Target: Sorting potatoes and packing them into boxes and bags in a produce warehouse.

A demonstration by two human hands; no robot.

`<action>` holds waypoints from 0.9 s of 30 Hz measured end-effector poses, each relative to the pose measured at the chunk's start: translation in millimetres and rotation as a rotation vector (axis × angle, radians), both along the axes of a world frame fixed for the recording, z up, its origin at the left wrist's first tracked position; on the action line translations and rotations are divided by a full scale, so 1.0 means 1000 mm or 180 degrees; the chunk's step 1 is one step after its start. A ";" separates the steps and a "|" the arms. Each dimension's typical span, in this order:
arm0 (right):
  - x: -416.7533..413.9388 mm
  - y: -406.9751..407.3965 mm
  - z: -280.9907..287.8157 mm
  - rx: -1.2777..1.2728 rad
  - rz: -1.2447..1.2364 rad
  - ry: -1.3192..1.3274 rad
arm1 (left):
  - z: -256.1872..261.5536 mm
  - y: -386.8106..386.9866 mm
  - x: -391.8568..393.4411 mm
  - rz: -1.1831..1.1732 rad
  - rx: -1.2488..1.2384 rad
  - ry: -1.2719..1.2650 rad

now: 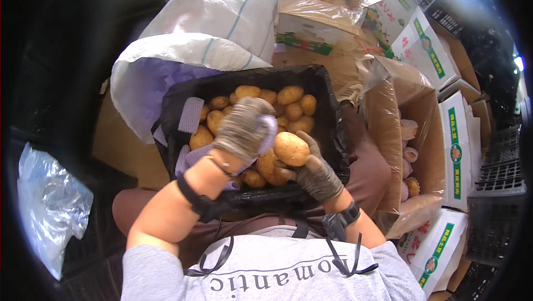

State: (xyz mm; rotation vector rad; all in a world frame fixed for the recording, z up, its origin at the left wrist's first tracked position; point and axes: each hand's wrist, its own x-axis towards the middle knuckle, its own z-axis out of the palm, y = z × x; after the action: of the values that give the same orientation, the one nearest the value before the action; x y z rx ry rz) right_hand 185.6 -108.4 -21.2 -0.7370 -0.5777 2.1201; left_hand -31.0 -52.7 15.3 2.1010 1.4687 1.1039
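Observation:
Both my hands wear grey-brown knit gloves, above a black plastic-lined crate (337,142) of loose potatoes (290,95). My right hand (318,172) holds one yellow-skinned potato (291,149) by its right side and underside. Just left of that potato, my left hand (245,126) is curled around a lilac foam net sleeve (268,134); its fingertips are partly hidden and blurred. A pale foam net sleeve (191,115) lies at the crate's left side. More lilac sleeves (198,155) rest on the potatoes near my left wrist.
Behind the crate, a white woven sack (204,13) opens toward it, with lilac sleeves inside. An open carton (379,134) at right holds several net-wrapped potatoes (410,155). Loose potatoes fill a plastic-lined carton (312,20) at the back. A clear plastic bag (54,205) lies left.

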 end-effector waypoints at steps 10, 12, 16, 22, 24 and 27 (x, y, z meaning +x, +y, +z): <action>0.049 -0.048 0.017 -0.0509 -0.0432 0.1268 | -0.020 -0.050 0.102 -0.0756 -0.5133 -0.3480; 0.075 -0.054 0.030 -0.0264 -0.1282 0.0082 | -0.016 -0.061 0.107 -0.0499 -0.5306 -0.2371; 0.186 -0.043 0.052 0.1202 -0.2743 -0.2792 | -0.017 -0.042 0.024 -0.0788 -0.2379 0.0507; 0.242 0.014 0.053 0.1874 -0.1394 -0.5078 | -0.037 -0.070 -0.049 -0.1157 -0.2683 0.2357; 0.145 0.042 0.052 0.2599 -0.0902 -0.4358 | -0.019 -0.064 -0.049 -0.0986 -0.2728 0.1719; 0.025 0.074 0.026 0.3925 0.0490 -0.4205 | 0.019 -0.064 -0.059 -0.0808 -0.2546 0.0865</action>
State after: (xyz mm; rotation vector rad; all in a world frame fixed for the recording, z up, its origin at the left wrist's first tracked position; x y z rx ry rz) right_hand 210.2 -33.9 5.3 -1.1940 -2.3251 0.7037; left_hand -89.5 -116.9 33.9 1.7951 1.3790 0.0819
